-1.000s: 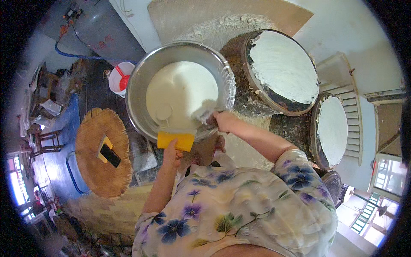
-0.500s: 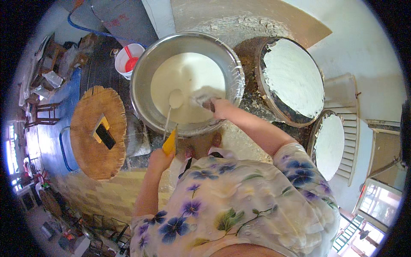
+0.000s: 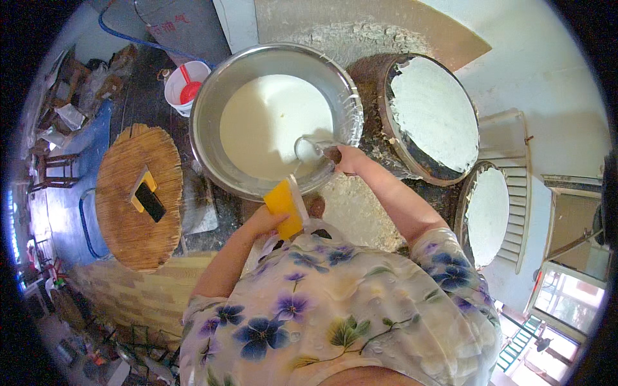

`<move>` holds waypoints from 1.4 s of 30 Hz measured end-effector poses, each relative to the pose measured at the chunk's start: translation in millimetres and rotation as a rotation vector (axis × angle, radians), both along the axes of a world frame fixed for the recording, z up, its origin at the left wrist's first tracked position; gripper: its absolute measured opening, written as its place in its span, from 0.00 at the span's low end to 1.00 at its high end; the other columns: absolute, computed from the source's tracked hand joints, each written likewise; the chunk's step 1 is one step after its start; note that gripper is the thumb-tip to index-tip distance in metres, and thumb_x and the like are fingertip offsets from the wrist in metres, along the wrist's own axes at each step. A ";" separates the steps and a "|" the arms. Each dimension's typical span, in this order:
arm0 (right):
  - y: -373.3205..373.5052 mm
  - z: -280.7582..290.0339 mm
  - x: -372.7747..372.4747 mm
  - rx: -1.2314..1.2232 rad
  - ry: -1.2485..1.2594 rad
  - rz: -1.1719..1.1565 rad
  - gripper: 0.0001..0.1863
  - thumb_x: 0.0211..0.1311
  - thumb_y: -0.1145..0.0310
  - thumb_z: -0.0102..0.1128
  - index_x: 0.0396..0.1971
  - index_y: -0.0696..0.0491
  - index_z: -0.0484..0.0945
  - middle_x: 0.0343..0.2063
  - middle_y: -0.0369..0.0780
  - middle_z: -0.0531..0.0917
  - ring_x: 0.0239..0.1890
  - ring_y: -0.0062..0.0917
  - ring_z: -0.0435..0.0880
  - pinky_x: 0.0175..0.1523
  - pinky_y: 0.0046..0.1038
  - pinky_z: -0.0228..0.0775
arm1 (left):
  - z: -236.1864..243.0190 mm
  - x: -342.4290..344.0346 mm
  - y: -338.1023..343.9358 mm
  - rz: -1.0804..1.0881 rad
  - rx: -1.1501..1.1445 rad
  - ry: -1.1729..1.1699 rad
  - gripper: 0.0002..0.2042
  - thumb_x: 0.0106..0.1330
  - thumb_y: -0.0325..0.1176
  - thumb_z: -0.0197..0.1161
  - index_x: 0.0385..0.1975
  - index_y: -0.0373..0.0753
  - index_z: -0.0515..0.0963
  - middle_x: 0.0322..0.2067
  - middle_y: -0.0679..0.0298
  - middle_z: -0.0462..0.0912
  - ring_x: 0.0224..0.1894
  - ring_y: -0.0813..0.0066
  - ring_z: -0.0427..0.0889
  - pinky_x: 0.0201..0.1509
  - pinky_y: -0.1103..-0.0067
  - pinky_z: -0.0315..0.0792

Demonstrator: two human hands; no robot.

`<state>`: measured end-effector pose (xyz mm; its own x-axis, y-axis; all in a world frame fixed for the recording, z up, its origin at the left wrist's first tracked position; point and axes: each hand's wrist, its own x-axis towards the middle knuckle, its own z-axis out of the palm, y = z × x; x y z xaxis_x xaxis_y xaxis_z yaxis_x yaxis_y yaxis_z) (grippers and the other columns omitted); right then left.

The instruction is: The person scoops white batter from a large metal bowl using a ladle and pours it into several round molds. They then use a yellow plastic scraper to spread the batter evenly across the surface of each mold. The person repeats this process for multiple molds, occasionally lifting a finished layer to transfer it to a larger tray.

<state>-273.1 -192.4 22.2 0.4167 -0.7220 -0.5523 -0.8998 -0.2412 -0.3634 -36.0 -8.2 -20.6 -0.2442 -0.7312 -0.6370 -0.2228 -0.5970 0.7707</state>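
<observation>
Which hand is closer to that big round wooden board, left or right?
Left. The left hand, holding a yellow tool, is to the right of the round wooden board. The right hand is farther right, by the near right rim of the metal bowl.

Place type: small food workshop
Basin [image 3: 207, 125]: large, metal, holding white batter-like liquid [image 3: 264, 122]
Round plates [image 3: 411, 147]: two, dark-rimmed, coated white
Board [image 3: 132, 238]: round, wooden

Left of the left hand [image 3: 261, 220], I see on my feed a round brown wooden board [image 3: 129, 241]; on it lie a black rectangular slab [image 3: 153, 206] and a yellow flat piece [image 3: 149, 178], overlapping. Right of the right hand [image 3: 351, 159], two round dark griddles [image 3: 428, 158] carry spread white layers [image 3: 434, 109].
</observation>
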 end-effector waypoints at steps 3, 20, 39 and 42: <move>16.4 -7.8 -5.2 -0.091 -0.005 -0.052 0.34 0.35 0.67 0.62 0.47 0.61 0.63 0.35 0.49 0.77 0.39 0.40 0.76 0.44 0.33 0.68 | -8.5 -6.4 10.3 0.271 0.213 0.292 0.20 0.54 0.36 0.59 0.47 0.39 0.66 0.38 0.64 0.75 0.35 0.72 0.77 0.31 0.77 0.73; 166.9 -42.6 -50.7 -0.252 -0.038 -0.605 0.47 0.38 0.68 0.62 0.58 0.54 0.44 0.28 0.53 0.77 0.32 0.46 0.76 0.35 0.40 0.68 | 39.0 45.9 37.0 0.402 0.128 0.222 0.13 0.56 0.34 0.57 0.40 0.40 0.69 0.26 0.67 0.74 0.16 0.81 0.67 0.12 0.87 0.56; 237.6 -28.5 -101.7 -0.069 -0.969 -1.018 0.18 0.42 0.77 0.60 0.37 0.56 0.69 0.17 0.36 0.75 0.15 0.17 0.72 0.20 0.22 0.64 | 280.7 -13.1 59.5 -0.005 -0.107 -0.125 0.18 0.53 0.29 0.59 0.44 0.37 0.67 0.34 0.64 0.75 0.23 0.82 0.73 0.14 0.89 0.61; 303.6 -2.8 -174.2 -0.162 -0.990 -1.237 0.24 0.38 0.70 0.64 0.39 0.57 0.68 0.19 0.38 0.76 0.16 0.17 0.73 0.23 0.23 0.66 | 312.0 -72.9 71.5 -0.222 -0.129 -0.029 0.18 0.52 0.29 0.60 0.43 0.38 0.67 0.31 0.65 0.75 0.16 0.86 0.67 0.09 0.90 0.53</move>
<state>-447.3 111.2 19.4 -0.3134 -0.8947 -0.3183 0.0036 0.3341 -0.9425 -108.9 63.3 291.4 -0.3909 -0.7375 -0.5507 -0.3607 -0.4277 0.8288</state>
